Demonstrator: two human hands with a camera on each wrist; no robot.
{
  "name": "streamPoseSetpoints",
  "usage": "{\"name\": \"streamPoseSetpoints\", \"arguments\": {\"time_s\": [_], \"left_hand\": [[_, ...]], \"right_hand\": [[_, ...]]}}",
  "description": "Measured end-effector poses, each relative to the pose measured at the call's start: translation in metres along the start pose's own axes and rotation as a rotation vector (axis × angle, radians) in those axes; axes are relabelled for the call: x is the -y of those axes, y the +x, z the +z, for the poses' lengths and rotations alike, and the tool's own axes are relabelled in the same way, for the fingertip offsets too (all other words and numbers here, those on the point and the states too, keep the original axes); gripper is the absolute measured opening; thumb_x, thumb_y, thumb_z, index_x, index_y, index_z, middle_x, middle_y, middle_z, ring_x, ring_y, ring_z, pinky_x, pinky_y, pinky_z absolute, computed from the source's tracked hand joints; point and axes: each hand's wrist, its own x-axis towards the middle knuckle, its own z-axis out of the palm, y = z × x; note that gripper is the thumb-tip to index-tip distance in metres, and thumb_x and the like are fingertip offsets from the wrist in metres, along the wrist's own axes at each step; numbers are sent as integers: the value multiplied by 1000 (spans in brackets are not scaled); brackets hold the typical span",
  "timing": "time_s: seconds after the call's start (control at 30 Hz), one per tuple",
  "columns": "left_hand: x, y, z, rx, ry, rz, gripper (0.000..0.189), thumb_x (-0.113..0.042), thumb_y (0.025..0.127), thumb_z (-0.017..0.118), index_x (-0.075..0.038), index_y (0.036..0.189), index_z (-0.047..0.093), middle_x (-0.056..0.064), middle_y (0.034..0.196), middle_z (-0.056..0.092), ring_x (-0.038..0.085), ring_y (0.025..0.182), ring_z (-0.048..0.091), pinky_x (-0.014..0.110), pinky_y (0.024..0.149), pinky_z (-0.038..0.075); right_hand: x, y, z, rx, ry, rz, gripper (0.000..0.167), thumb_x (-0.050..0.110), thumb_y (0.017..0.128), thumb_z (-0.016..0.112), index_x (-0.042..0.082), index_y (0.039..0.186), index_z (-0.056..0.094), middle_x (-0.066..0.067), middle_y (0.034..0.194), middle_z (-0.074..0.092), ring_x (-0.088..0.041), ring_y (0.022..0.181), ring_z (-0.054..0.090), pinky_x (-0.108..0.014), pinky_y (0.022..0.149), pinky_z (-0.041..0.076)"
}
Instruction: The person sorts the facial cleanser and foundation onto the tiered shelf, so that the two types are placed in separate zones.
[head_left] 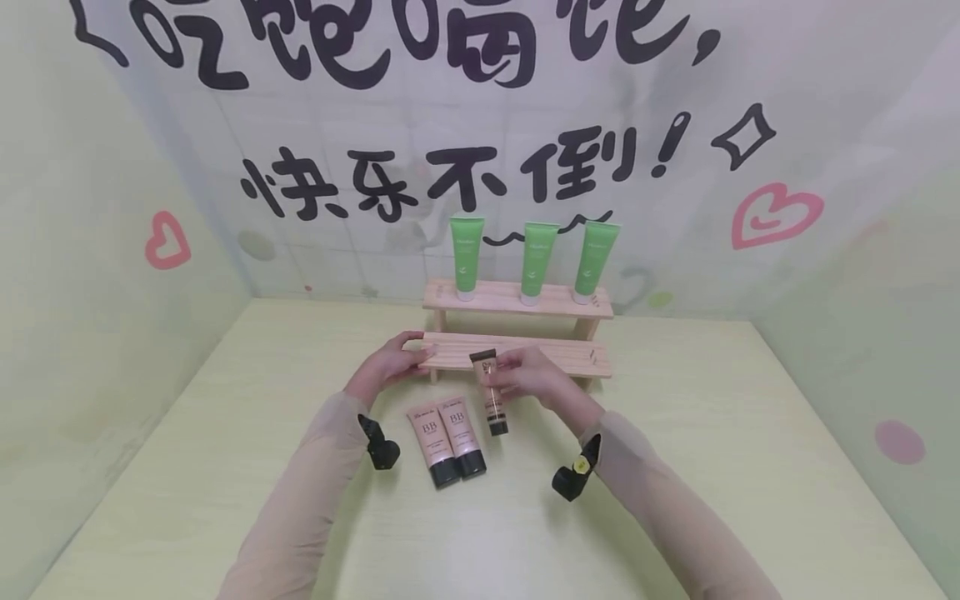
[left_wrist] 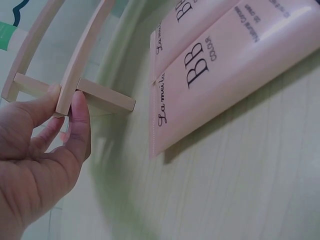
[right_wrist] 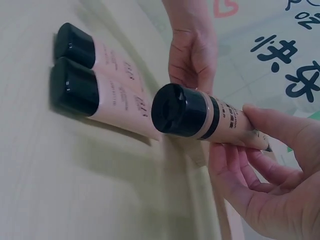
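Beige squeeze tube with black cap [head_left: 492,402]: up in right hand, just in front of two-tier pale wooden stand [head_left: 495,293]; tilted, crimped end up, cap down.
Right hand [head_left: 534,375]: gripping beige tube round its body, thumb one side, fingers opposite, cap left free.
Left hand [head_left: 392,360]: narrow pinch on left end of bare wooden lower plank [head_left: 577,357], thumb on one face, finger on the other.
Tube-to-plank gap: poor angle from head view; can't tell if tube touches the plank or only overlaps it in sight.
Squeeze: tube looks soft, so a light hold seems right; pressing hard would likely dent the body.
Cap end: flat, looks like the sound base. I'd get it square to any surface before fingers let go, else it probably tips.
Plank edge: main snag, I'd judge; lift cap well clear of it, come down from above.
Stand brace: left pinch should stop skidding. Press down, don't lift; a raised end would tilt everything on it.
Three slim green tubes with white caps [head_left: 536,262]: upright on upper plank, spaced apart; a jerk to the stand could topple them.
Two flat pink BB tubes with black caps [head_left: 430,437]: lying side by side on pale wood-grain tabletop [head_left: 750,450], near right hand; a low sweep could nudge them, so go over.
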Motion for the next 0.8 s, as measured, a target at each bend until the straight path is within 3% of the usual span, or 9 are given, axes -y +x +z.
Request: {"name": "streamPoseSetpoints", "arguments": {"time_s": [0.27, 0.5, 0.8], "left_hand": [[3, -2, -3, -2, 16, 0, 57, -14, 95, 49, -11, 144, 21, 10, 105, 51, 6, 71, 56, 23, 80, 52], [9, 2, 0, 8, -12, 13, 57, -14, 94, 51, -11, 143, 23, 10, 103, 50, 6, 70, 57, 20, 74, 53], [3, 0, 0, 1, -8, 10, 58, -15, 94, 51, -12, 144, 22, 10, 102, 51, 5, 68, 57, 21, 75, 53]], "right_hand": [[19, 10, -3, -50, -19, -2, 54, 14, 79, 70, -3, 125, 48, -20, 116, 56, -22, 91, 62, -38, 88, 52], [24, 19, -8, -56, 75, 17, 64, 12, 79, 70, -3, 133, 39, -20, 124, 50, -26, 98, 60, -31, 85, 53], [33, 27, -7, -68, 134, -17, 53, 9, 79, 69, 1, 126, 47, -16, 120, 53, -21, 95, 59, -31, 86, 53]]}}
